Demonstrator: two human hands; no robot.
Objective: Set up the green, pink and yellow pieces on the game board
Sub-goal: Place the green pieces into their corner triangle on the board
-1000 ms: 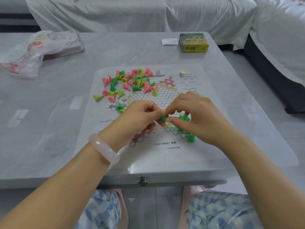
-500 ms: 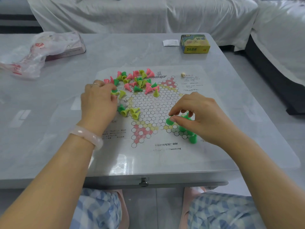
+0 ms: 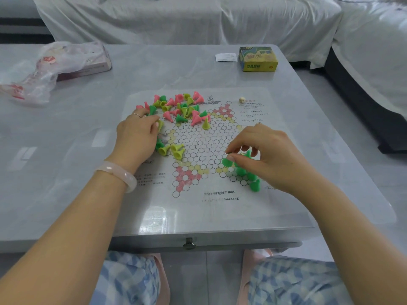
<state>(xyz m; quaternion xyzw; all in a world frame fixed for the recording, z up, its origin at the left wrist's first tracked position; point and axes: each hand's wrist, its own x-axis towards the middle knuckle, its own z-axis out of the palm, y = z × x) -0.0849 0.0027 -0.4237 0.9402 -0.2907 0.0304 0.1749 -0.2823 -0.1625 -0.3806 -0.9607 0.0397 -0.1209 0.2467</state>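
On the grey table (image 3: 66, 172) lie a yellow box (image 3: 258, 59), a small paper slip (image 3: 226, 57), a plastic bag (image 3: 44, 69) on a flat box, and a small die (image 3: 242, 99) on the game board (image 3: 198, 150). A loose pile of pieces (image 3: 180, 107), green, pink and yellow, lies just beyond the left hand (image 3: 136, 137). This hand rests palm down with curled fingers at the pile's edge; I cannot tell if it grips a piece. The right hand (image 3: 268, 155) pinches a green piece (image 3: 226, 161) with thumb and forefinger, and other green pieces (image 3: 255, 186) stand on the board below and behind its fingers. Three yellow pieces (image 3: 174, 149) lie beside the left wrist.
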